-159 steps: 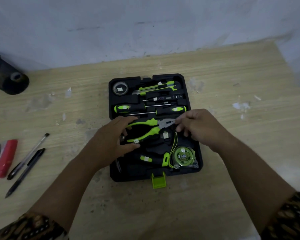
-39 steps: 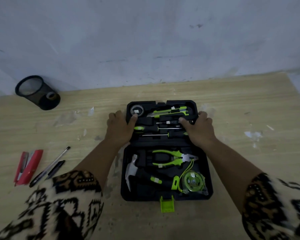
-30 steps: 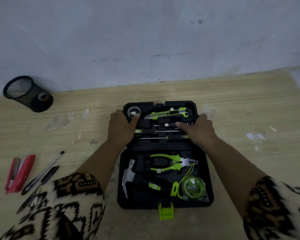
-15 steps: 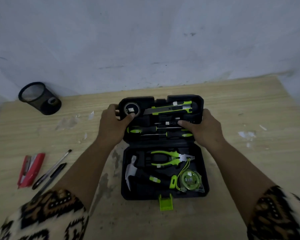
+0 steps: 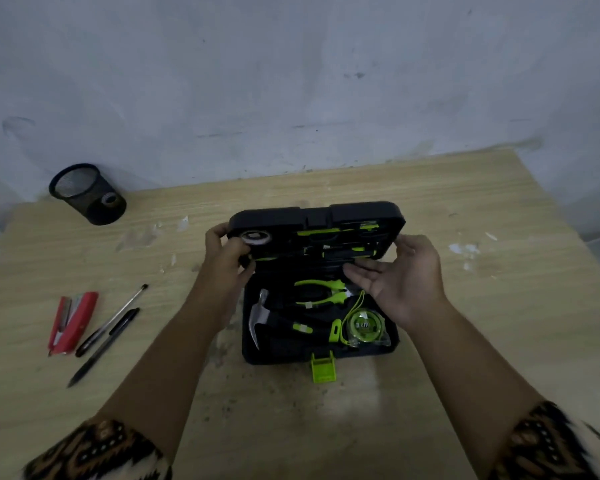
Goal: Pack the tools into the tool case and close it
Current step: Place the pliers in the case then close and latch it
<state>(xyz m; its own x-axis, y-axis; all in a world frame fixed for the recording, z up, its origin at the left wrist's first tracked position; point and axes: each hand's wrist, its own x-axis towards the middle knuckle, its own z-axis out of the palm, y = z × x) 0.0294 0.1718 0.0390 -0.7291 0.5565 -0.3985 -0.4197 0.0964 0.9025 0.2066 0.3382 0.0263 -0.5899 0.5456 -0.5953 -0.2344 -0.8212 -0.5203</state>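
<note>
A black tool case [image 5: 274, 355] lies on the wooden table with its lid [image 5: 312, 216] raised about halfway. The lid carries a tape roll [image 5: 255, 237], a green utility knife and screwdrivers. In the base lie green pliers [image 5: 321, 292], a hammer [image 5: 258, 315] and a green tape measure [image 5: 362, 326]. A green latch [image 5: 323, 367] sticks out at the front. My left hand [image 5: 224, 261] grips the lid's left edge. My right hand [image 5: 400, 275] is at the lid's right edge, palm up, fingers spread under it.
A black mesh pen cup [image 5: 85, 194] stands at the back left by the wall. A red stapler [image 5: 71, 322] and two pens [image 5: 110, 325] lie on the table [image 5: 499, 341] to the left of the case.
The lid has swung up from lying flat towards me, held at both sides. My right hand has loosened from a grip to an open palm under the lid.
</note>
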